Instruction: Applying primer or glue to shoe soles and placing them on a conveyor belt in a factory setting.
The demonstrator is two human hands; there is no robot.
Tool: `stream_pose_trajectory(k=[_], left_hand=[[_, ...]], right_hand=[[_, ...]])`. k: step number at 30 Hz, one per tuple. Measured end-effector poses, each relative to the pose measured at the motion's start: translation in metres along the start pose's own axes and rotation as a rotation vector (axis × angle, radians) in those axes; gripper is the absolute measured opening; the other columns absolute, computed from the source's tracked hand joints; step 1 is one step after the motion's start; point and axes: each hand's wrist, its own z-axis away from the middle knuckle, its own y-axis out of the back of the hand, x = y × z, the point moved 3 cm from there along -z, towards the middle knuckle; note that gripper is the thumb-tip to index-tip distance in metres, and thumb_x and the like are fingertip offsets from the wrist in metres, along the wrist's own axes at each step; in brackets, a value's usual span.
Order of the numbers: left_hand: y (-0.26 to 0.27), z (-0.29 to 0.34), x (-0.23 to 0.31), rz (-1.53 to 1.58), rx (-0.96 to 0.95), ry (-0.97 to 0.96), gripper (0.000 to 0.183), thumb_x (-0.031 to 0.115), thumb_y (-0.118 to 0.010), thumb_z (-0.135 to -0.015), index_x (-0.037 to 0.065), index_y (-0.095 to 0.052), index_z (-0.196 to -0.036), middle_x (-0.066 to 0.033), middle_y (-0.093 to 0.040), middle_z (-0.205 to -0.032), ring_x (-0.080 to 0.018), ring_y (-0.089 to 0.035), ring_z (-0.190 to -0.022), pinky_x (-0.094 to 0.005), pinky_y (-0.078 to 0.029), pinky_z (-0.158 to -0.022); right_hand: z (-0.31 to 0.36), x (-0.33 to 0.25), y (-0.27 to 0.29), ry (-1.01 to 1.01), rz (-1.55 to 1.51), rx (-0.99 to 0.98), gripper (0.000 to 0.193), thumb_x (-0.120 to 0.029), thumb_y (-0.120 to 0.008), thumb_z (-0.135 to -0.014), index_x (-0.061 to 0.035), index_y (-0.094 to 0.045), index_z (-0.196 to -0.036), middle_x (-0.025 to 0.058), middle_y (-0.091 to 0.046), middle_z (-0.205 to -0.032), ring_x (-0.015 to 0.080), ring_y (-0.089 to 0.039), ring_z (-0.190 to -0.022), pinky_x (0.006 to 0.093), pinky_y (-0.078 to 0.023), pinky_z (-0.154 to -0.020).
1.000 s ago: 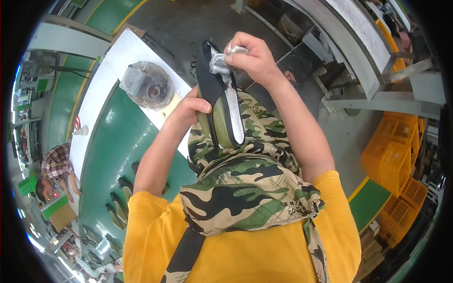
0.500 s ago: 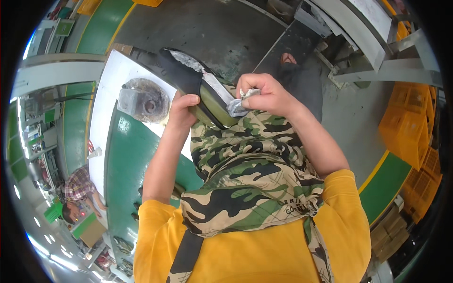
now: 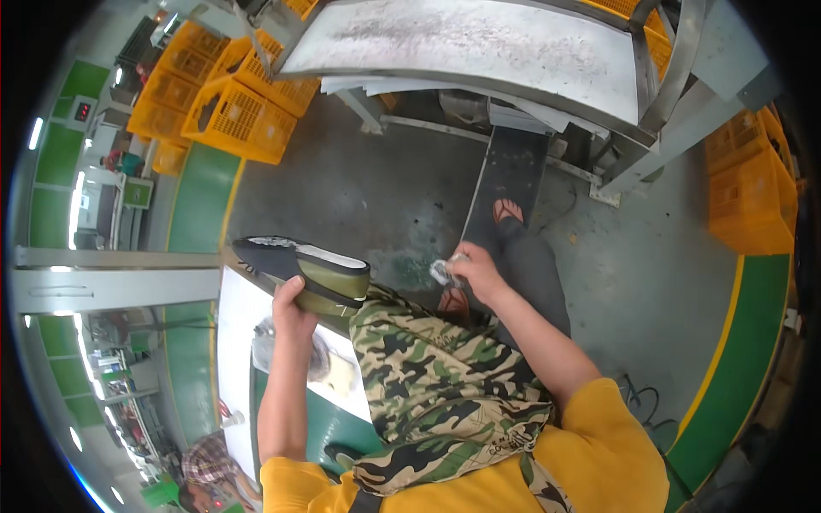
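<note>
Apart from the crumpled whitish cloth since half a second ago, the black-and-olive wedge-heeled shoe has swung left, toe leftward, white insole edge uppermost. Left hand grips its side by the white-and-green tabletop; right hand pinches the cloth over dark-grey flooring. Orange perforated plastic crates stand beyond.

The scene is evenly lit, and soft light is spread across the grey floor. At the left, strip lights are blown out to white. The green floor strip at the right is bowed by the fisheye lens, the corners are lost in black, and detail is softened toward the rim.
</note>
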Motion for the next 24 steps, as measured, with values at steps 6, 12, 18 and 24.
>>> stream_pose_trajectory(k=[6, 12, 18, 24], left_hand=[[-0.1, -0.053, 0.062, -0.202, 0.054, -0.12, 0.036, 0.016, -0.064, -0.082, -0.003, -0.061, -0.113, -0.014, -0.065, -0.113, -0.0285, -0.06, -0.106, -0.0401, -0.046, -0.098], [-0.237, -0.133, 0.138, -0.45, -0.082, -0.502, 0.032, 0.01, -0.07, -0.079, -0.002, -0.062, -0.108, -0.009, -0.067, -0.103, -0.022, -0.064, -0.094, -0.0353, -0.052, -0.087], [-0.323, -0.224, 0.193, -1.266, -0.07, -0.858, 0.067, 0.032, -0.085, -0.063, -0.005, -0.061, -0.114, -0.0137, -0.069, -0.101, -0.0234, -0.067, -0.093, -0.0325, -0.051, -0.083], [-0.335, -0.286, 0.168, -1.639, -0.016, -0.718, 0.072, 0.046, -0.08, -0.064, 0.004, -0.064, -0.121, -0.0159, -0.069, -0.11, -0.0247, -0.066, -0.102, -0.0332, -0.049, -0.091]], right_hand=[[-0.012, 0.025, 0.017, -0.112, 0.187, 0.016, 0.012, -0.01, -0.067, -0.074, -0.0034, -0.057, -0.078, 0.0031, -0.056, -0.065, 0.0107, -0.053, -0.06, 0.0276, -0.04, -0.053], [-0.031, 0.039, 0.02, -0.05, 0.16, 0.059, 0.013, -0.006, -0.069, -0.073, -0.004, -0.056, -0.075, 0.0008, -0.055, -0.068, 0.0091, -0.051, -0.063, 0.0273, -0.039, -0.055], [-0.027, 0.031, 0.02, -0.071, 0.104, 0.065, 0.013, -0.008, -0.07, -0.075, -0.0028, -0.058, -0.078, 0.0011, -0.057, -0.07, 0.009, -0.053, -0.065, 0.0266, -0.041, -0.057], [-0.03, 0.041, 0.023, -0.037, 0.12, 0.048, 0.013, -0.008, -0.069, -0.078, -0.0017, -0.059, -0.08, 0.0018, -0.059, -0.072, 0.0081, -0.054, -0.066, 0.0257, -0.042, -0.058]])
